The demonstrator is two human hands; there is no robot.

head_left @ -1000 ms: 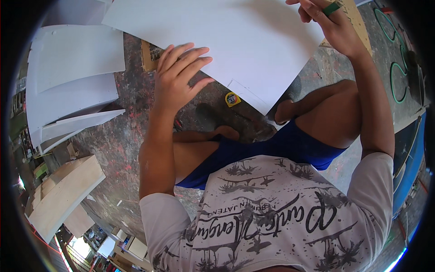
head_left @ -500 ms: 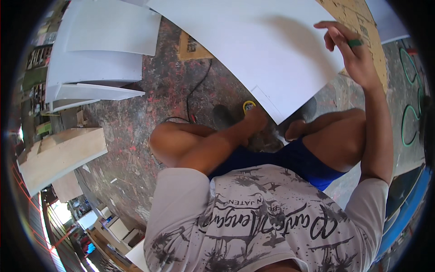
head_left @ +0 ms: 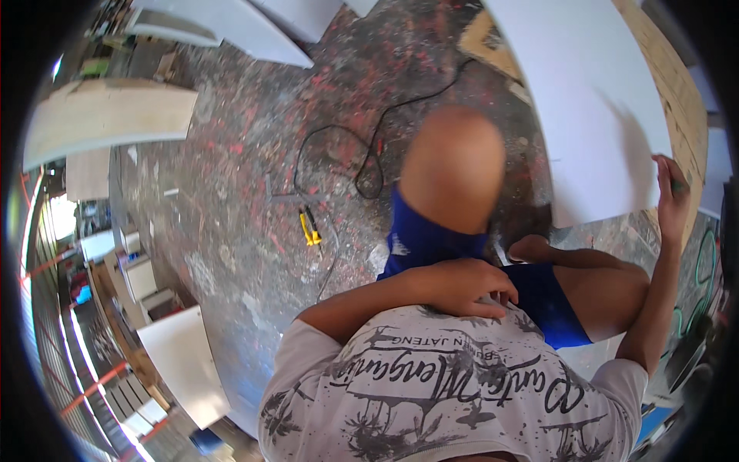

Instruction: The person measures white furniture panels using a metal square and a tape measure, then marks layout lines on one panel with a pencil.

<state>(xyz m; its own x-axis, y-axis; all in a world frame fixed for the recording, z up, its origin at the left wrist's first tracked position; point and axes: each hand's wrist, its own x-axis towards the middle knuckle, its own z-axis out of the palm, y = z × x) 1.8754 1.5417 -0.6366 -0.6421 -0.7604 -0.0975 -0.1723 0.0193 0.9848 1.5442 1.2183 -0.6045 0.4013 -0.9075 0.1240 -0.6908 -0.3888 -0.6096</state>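
Observation:
My left hand (head_left: pixel 473 289) rests against the front of my shirt at the waist, fingers loosely bent and a little apart. Nothing shows in it. At the near right edge of a large white board (head_left: pixel 593 146), my right hand (head_left: pixel 674 192) has a finger stretched out along the edge, a green band round one finger. Whether it touches the board I cannot tell; its other fingers are partly hidden. The board lies over a plain wooden panel (head_left: pixel 681 100). My raised left knee stands left of the board.
On the stained floor lie a yellow-and-black hand tool (head_left: pixel 310 228), a metal square (head_left: pixel 291 198) and a looping black cable (head_left: pixel 369 165). White panels (head_left: pixel 265 35) stand at the far left, a pale wooden piece (head_left: pixel 115 115) nearer. A green hose (head_left: pixel 707 269) lies right.
My left hand has drawn back from the floor to my waist; the yellow tape measure beside it is out of sight. My left knee has risen. The view has swung left, and my right hand sits nearer.

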